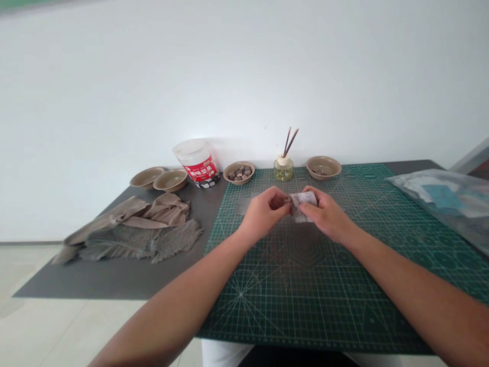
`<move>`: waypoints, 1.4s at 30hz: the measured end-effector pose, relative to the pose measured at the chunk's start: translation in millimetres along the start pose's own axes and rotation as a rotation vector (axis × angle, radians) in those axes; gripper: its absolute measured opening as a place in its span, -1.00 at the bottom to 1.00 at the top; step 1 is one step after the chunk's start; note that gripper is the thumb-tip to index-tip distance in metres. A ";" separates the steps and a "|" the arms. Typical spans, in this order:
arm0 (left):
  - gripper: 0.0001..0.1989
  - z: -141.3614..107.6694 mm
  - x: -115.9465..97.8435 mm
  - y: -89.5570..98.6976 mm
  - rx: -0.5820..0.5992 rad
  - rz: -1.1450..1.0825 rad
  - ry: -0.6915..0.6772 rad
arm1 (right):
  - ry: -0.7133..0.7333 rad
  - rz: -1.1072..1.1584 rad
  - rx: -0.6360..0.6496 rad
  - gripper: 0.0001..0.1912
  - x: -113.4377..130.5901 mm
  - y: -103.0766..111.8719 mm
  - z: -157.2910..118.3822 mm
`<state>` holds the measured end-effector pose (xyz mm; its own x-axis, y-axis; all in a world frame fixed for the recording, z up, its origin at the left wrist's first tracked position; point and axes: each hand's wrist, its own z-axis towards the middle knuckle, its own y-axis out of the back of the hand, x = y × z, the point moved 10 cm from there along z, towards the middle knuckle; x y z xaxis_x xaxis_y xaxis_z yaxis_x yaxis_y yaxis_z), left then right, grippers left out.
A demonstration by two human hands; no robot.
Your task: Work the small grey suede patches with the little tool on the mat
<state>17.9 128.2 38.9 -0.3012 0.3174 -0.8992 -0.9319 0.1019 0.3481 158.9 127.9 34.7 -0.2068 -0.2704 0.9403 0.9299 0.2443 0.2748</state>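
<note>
Both hands meet above the green cutting mat [275,295]. My right hand [324,211] is wrapped round a small whitish-grey patterned cloth piece [304,206], thumb across its front. At the cloth's left edge, my left hand [267,209] pinches with thumb and forefinger; a small brownish bit shows at the fingertips, too small to name. Behind the hands stand a bowl of brown stone-like pieces [240,174], a glass bottle with two dark sticks [283,168] and a bowl with a few small pieces [323,168].
On the grey table [114,283], brown and grey cloths [141,229] lie at the left. Two tan bowls [170,180] and a tilted clear tub with a red label [198,165] stand behind them. A clear plastic bag [446,199] lies at the right.
</note>
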 end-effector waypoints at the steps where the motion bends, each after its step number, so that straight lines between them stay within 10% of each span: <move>1: -0.82 -1.2 1.5 -0.1 0.002 0.014 -0.003 | -0.014 0.018 0.009 -0.86 -4.5 -3.3 1.0; 8: -0.80 0.6 13.0 10.9 0.004 0.059 0.010 | -0.071 -0.011 -0.067 -0.78 -22.1 1.0 5.1; 19: -0.73 -4.3 16.3 3.4 0.116 -0.150 0.047 | 0.232 -0.262 -0.117 -0.88 25.1 -0.7 -10.2; 42: -0.76 -6.7 20.5 -10.3 0.337 -0.281 0.153 | 0.178 -0.297 -0.005 -0.91 17.4 -9.4 -12.2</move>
<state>19.9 127.4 15.1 -0.0963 0.0936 -0.9909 -0.8717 0.4727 0.1294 150.3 109.5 46.1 -0.4125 -0.4876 0.7695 0.8388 0.1262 0.5296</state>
